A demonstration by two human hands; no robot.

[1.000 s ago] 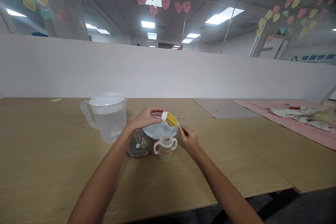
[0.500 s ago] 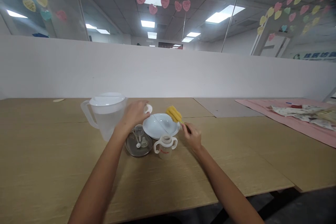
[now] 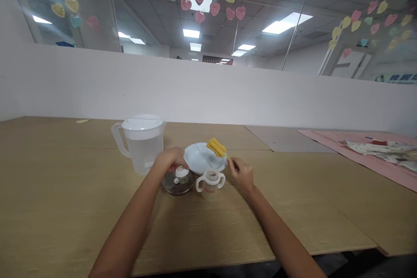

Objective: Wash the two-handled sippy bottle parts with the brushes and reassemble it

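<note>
Both hands grip: left fingers (image 3: pixel 174 161) pinch a white cap (image 3: pixel 180 173), right fingers (image 3: pixel 235 166) close on the yellow sponge brush (image 3: pixel 216 147).

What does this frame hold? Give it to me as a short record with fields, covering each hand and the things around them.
left hand: over the metal dish, fingers at a small white ring cap
right hand: holds the thin handle of a yellow sponge brush
brush head: raised above the white plate
baby bottle: two handles, open top, upright on the wooden table, between the hands
pitcher: clear, white lid, left of the plate
far right: pink mat with wrappers
</note>
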